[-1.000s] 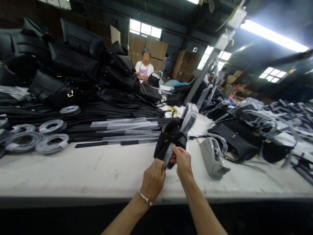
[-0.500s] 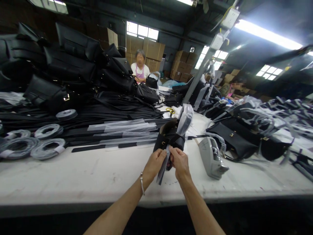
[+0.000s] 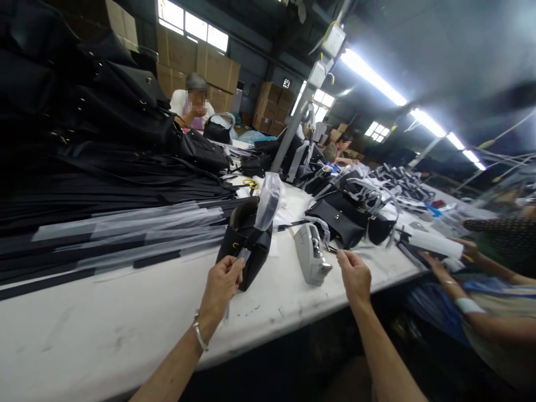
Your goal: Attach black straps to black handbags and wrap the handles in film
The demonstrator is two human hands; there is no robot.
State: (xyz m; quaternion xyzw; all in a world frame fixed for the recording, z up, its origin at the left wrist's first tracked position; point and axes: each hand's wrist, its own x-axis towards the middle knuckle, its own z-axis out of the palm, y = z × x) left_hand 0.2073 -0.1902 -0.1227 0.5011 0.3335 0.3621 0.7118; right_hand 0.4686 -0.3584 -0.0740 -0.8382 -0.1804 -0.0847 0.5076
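Note:
A small black handbag [image 3: 258, 258] stands on the white table [image 3: 159, 318] in front of me, its handle [image 3: 268, 201] wrapped in clear plastic. My left hand [image 3: 223, 280] pinches a film-covered strap [image 3: 244, 255] against the bag's side. My right hand [image 3: 355, 274] is closed, thumb against fingers, just right of a grey tape dispenser [image 3: 310, 255]. Whatever its fingertips hold, if anything, is too small to make out.
Black straps [image 3: 125, 234], some in white film, lie at left below piled black bags [image 3: 125, 95]. More bags [image 3: 339, 215] lie beyond the dispenser. A metal post [image 3: 288, 131] rises behind. A co-worker's hands [image 3: 439, 271] are at right; two other people sit farther back.
My right hand has left the strap and moved right, past the tape dispenser. My left hand still holds the strap at the bag. The view has turned right, bringing a nearby co-worker into sight.

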